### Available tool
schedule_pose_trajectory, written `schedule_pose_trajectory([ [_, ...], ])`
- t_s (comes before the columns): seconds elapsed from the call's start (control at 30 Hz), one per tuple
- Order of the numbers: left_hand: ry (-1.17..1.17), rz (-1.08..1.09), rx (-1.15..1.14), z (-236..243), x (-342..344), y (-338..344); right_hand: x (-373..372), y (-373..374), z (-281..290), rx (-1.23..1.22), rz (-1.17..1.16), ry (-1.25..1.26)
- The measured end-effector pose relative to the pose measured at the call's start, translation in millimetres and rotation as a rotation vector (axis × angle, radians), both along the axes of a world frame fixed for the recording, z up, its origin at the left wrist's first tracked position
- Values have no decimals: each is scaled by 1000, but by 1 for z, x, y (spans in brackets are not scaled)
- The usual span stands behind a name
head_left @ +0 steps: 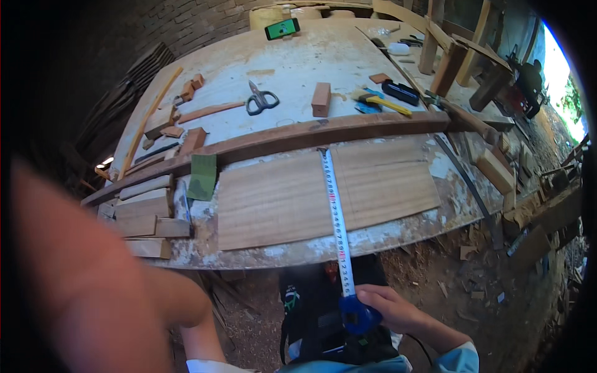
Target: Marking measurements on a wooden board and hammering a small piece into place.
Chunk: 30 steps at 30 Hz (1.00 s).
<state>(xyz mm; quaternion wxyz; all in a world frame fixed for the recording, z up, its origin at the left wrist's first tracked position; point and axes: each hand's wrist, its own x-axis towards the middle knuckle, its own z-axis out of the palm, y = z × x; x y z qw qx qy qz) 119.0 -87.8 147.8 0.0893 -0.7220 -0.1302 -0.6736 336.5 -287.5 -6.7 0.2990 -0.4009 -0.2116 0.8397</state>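
Note:
A blue tape measure point(359, 315) is gripped in my right hand point(388, 304), low in front of me beyond the table's near edge. Its white blade point(337, 230) runs out across a flat wooden board point(273, 202), and the hooked end lies at the board's far edge. The board rests on the worktable and butts close to a long brown wooden beam point(273, 140). My left hand point(93, 280) is raised very near the camera, large and blurred at the left. What its fingers do is not clear.
Scissors point(261, 99), a reddish wood block point(321, 99), a yellow-handled tool point(388, 104) and a propped phone point(282, 28) sit beyond the beam. Wood offcuts point(146, 225) and a green cloth piece point(203, 176) lie left of the board. A thin dark metal bar point(463, 174) lies right.

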Motion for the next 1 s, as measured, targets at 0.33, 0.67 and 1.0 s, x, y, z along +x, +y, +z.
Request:
schedule_pose_trajectory([
  [0.33, 505, 270, -545, -151, 31, 59, -2, 8, 18, -64, 109, -96],
  [0.67, 567, 251, -958, -169, 33, 66, -11, 4, 21, -71, 41, -148],
  [1.0, 571, 331, -1012, -167, 35, 71, -16, 40, 14, -43, -47, -55],
])
